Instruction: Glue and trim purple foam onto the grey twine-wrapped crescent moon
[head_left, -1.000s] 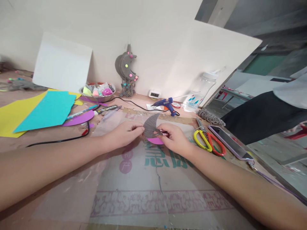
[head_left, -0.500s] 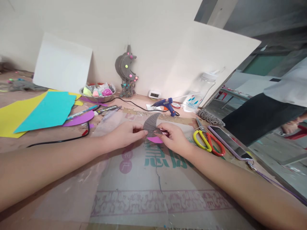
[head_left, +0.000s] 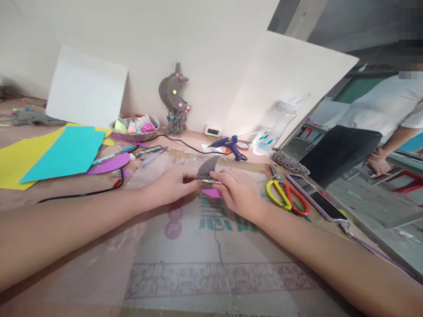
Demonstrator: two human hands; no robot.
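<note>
Both my hands meet over a grey yarn-wrapped crescent [head_left: 207, 168] with a pink paper end [head_left: 214, 193], held just above the plastic-covered table [head_left: 211, 246]. My left hand [head_left: 175, 181] pinches the crescent's left edge with closed fingers. My right hand [head_left: 238, 190] grips its lower right part, fingers pressed on the wrapped yarn. A grey yarn coil [head_left: 289, 161] lies to the right.
Yellow and red scissors [head_left: 287, 197] and a phone [head_left: 313, 197] lie right of my hands. A blue glue gun [head_left: 229, 145], a plastic jar [head_left: 276, 127], a bowl of pompoms [head_left: 135, 127], finished crescents [head_left: 174, 97], teal and yellow sheets [head_left: 62, 153]. A person [head_left: 370, 127] stands at right.
My right hand has turned over the crescent so its fingers cover the lower part and most of the pink end. The person at right has stepped further away.
</note>
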